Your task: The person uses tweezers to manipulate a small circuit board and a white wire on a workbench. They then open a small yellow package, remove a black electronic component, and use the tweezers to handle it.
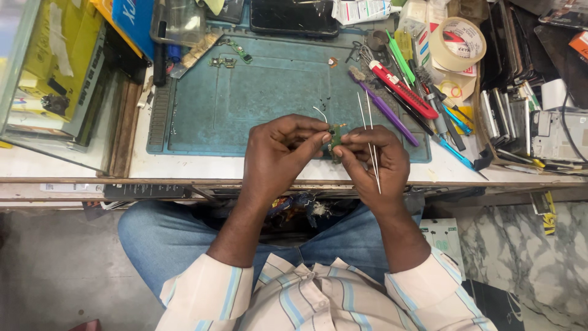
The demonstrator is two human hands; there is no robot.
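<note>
Frame centre, left hand (278, 150) and right hand (373, 160) meeting over the surface's (184, 167) front edge, both grips pinching a small green board (335, 136), right also clasping tweezers (370, 138), blue mat (245, 92) behind, tape roll (457, 44) upper right.

Person seen from above, seated. Shirt (324, 300): off-white or pale cream with vertical stripes in light blue and a darker grey-blue, buttoned down the front, a small white button visible near the middle. Sleeves rolled or pushed up to just below the elbow; left cuff (208, 285) folded back in a wide band with blue stripes, right cuff (438, 279) the same. Forearms bare. Jeans (165, 239): mid-blue denim, faded at the left knee, a seam along the thigh; right leg (343, 230) partly hidden. Left hand (275, 153) and right hand (373, 162) bare: no rings, watch or gloves visible.
</note>
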